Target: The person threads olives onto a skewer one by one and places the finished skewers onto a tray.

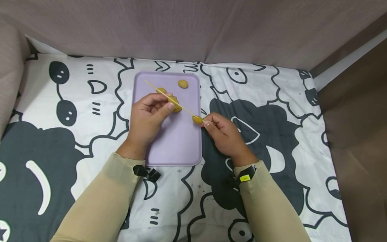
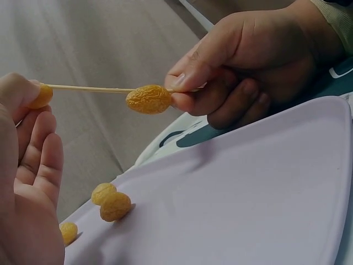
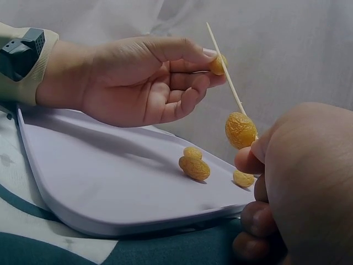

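My right hand (image 1: 225, 134) pinches a thin wooden skewer (image 1: 184, 109) near its lower end. One wrinkled yellow fruit, like a dried jujube (image 3: 241, 131), is threaded on the skewer right beside those fingertips. Over the tray, my left hand (image 1: 148, 116) holds a second yellow fruit (image 2: 41, 97) between thumb and fingers. The skewer's bare pointed end runs past this fruit; whether they touch I cannot tell. Three more such fruits lie on the lilac tray (image 1: 172, 144): one fruit (image 1: 183, 83) at the far right, another (image 1: 161, 90) left of it, and one (image 2: 115, 206) partly hidden in the head view.
A white cloth (image 1: 99, 74) with dark cartoon drawings covers the surface beneath the tray. Brown-grey fabric (image 1: 181, 30) rises behind it, and a brown panel (image 1: 359, 134) stands at the right. Each wrist wears a small black device (image 1: 246, 173).
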Demonstrator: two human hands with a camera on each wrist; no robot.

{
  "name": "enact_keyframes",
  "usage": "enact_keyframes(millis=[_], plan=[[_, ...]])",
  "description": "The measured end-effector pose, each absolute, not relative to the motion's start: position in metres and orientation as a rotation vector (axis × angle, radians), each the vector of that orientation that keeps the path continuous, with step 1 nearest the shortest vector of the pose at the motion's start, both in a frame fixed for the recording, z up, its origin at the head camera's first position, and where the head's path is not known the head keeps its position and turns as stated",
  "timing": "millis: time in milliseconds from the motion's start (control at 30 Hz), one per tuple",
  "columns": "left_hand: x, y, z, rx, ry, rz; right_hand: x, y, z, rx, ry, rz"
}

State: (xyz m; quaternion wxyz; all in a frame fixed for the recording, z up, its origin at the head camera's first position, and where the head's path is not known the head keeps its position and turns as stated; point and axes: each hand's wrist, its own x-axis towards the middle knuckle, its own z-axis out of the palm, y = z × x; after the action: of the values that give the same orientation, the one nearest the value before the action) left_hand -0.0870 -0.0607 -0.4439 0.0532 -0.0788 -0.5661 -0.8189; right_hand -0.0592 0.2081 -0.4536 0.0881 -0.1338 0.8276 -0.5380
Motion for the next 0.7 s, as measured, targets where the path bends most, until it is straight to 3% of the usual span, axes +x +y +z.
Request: enact_keyframes(millis=[700], plan=[[-0.0852,-0.0603,-0.4457,-0.229,-1.916,-2.414,-0.0592,0.2085,-0.4525,-0.383,2.448,-1.607]])
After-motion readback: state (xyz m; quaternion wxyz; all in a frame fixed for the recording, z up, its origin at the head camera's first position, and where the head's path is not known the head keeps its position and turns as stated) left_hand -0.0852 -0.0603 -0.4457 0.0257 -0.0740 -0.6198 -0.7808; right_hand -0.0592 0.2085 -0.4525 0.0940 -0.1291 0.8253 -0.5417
